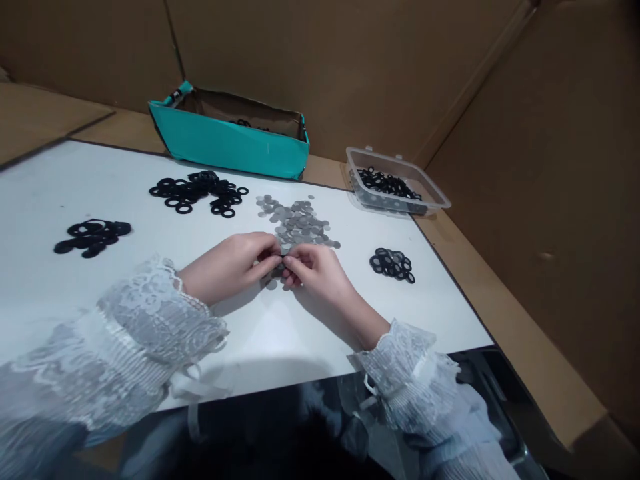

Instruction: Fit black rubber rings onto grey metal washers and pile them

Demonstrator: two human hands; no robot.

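Note:
My left hand (245,261) and my right hand (317,268) meet at the fingertips over the near side of a pile of grey discs (303,223). Both are closed in a pinch on one small dark piece (283,256). Only its edge shows between the thumbs; it looks like a black ring, and the fingers hide the rest. A few grey discs lie on the white board under the hands. To the right, a small heap of black rings with grey discs in them (392,265) lies apart from my right hand.
Loose black rings (197,190) lie behind my left hand, and black round pieces (93,237) at far left. At the back stand a teal box (230,143) and a clear plastic tub (400,208), both holding black rings. Cardboard walls (350,80) enclose the white board (280,327).

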